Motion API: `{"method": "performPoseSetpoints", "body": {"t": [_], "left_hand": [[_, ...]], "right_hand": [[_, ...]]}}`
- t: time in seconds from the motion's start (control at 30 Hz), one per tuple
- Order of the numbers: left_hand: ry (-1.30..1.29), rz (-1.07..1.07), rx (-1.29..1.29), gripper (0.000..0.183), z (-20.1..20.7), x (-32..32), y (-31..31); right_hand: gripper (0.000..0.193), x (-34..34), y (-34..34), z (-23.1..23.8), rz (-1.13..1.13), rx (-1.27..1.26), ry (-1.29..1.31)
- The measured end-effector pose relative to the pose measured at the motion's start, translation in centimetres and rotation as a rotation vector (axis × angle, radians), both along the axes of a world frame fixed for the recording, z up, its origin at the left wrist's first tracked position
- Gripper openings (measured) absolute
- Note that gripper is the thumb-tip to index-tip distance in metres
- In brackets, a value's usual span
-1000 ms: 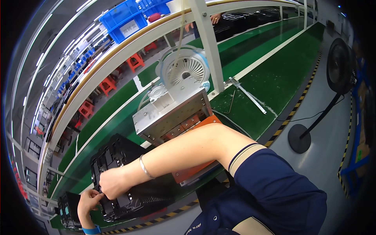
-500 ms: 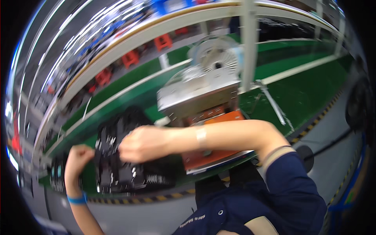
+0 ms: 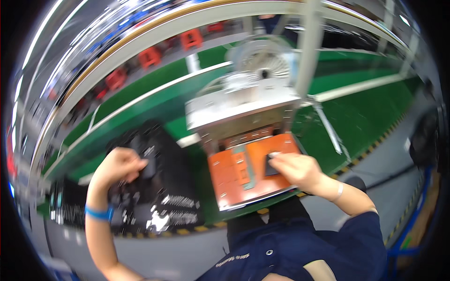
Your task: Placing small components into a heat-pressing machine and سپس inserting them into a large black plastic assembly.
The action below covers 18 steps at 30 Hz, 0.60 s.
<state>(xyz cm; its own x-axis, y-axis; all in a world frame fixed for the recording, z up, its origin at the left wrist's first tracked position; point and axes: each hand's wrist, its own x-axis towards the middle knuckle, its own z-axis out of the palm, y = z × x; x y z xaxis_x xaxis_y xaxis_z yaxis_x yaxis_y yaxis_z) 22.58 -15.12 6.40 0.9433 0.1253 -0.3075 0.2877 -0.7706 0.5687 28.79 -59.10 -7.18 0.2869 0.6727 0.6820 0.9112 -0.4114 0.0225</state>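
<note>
My right hand (image 3: pixel 300 171) is over the orange plate (image 3: pixel 225 187) of a metal bench machine (image 3: pixel 243 100). Its fingers close on the edge of a small black flat piece (image 3: pixel 270 167), which lies against the plate. Left of that piece, a grey-green strip (image 3: pixel 247 171) runs along the plate. My left hand (image 3: pixel 121 164) is over a black tray of dark parts (image 3: pixel 178 182) at the left. Its fingers are curled together at the parts; blur hides what they hold, if anything.
A clear reel (image 3: pixel 265 65) stands behind the machine, beside a white post (image 3: pixel 309 51). Another stack of black parts (image 3: pixel 70 203) lies at the far left. On the green bench (image 3: pixel 365 112) is a white strip (image 3: pixel 328 129). Red stools (image 3: pixel 149 57) stand beyond.
My right hand has swung from the black tray across to the orange plate, where the black flat piece now shows. My left hand has moved right, over the tray.
</note>
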Motion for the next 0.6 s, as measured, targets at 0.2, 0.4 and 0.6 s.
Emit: {"method": "performPoseSetpoints", "body": {"t": [0.2,0.4,0.6], "left_hand": [[-0.653,-0.140,0.342,0.018,4.1,-0.6,-10.1],[-0.514,-1.013,0.299,0.031,-1.0,-0.2,-20.0],[-0.396,-1.236,0.602,0.085,-6.9,-0.6,-21.5]], "right_hand": [[0.027,-1.7,2.1,-1.8,0.012,-0.069,0.315],[0.023,0.1,2.2,-0.4,-0.012,0.030,0.466],[0.017,1.0,1.0,1.1,-0.061,0.226,0.495]]}}
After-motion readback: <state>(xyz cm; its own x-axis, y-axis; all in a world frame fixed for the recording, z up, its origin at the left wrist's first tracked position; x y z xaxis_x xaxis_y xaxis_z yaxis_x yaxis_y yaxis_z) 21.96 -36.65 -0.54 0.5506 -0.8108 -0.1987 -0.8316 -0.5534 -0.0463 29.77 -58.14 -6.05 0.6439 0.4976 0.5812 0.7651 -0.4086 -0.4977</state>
